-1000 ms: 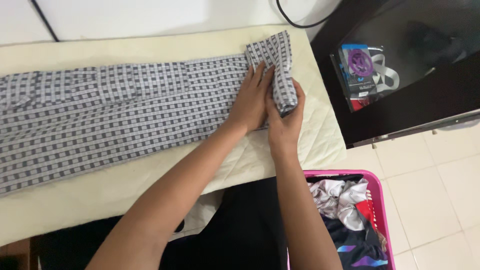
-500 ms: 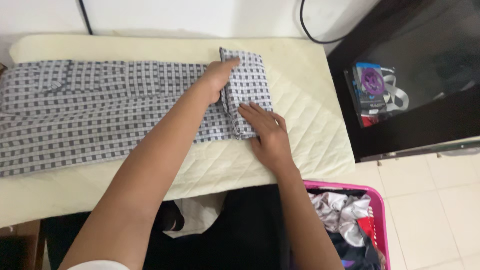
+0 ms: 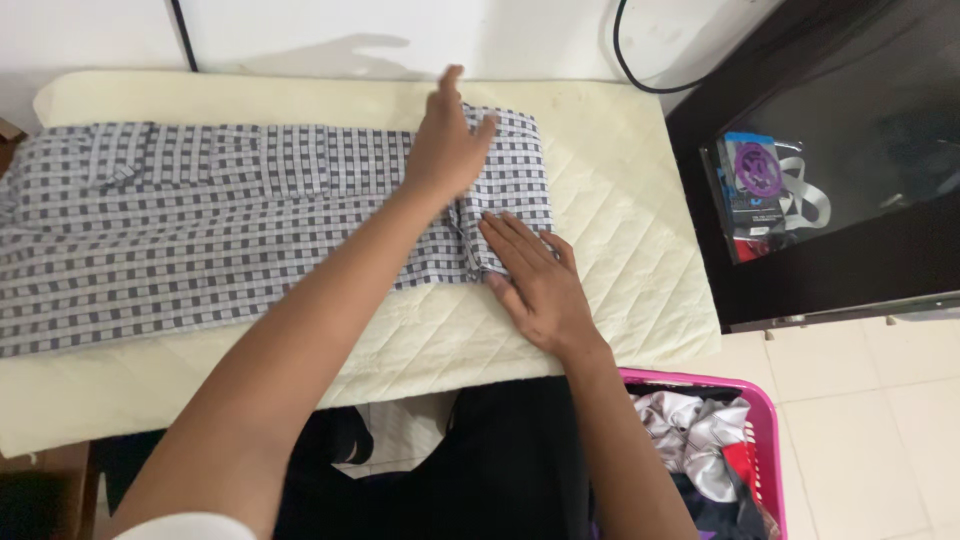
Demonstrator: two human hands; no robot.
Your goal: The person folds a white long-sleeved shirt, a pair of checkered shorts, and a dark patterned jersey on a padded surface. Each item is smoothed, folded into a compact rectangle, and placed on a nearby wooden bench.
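Note:
A grey and white checked garment [image 3: 200,220] lies stretched across a cream quilted pad [image 3: 600,200], its right end folded over into a narrow flap [image 3: 515,170]. My left hand [image 3: 447,145] rests flat on the folded flap near its far edge, fingers spread. My right hand [image 3: 530,280] lies flat, palm down, at the flap's near corner, fingertips on the cloth and palm on the pad. Neither hand grips anything.
A pink laundry basket [image 3: 762,400] with mixed clothes stands on the tiled floor at lower right. A dark cabinet [image 3: 850,240] to the right holds a packet with a purple disc [image 3: 750,175]. Black cables hang on the white wall [image 3: 330,30] behind.
The right end of the garment, held in both hands a second ago, now lies folded flat. My left hand slid toward the far edge; my right hand stayed pressing the near corner.

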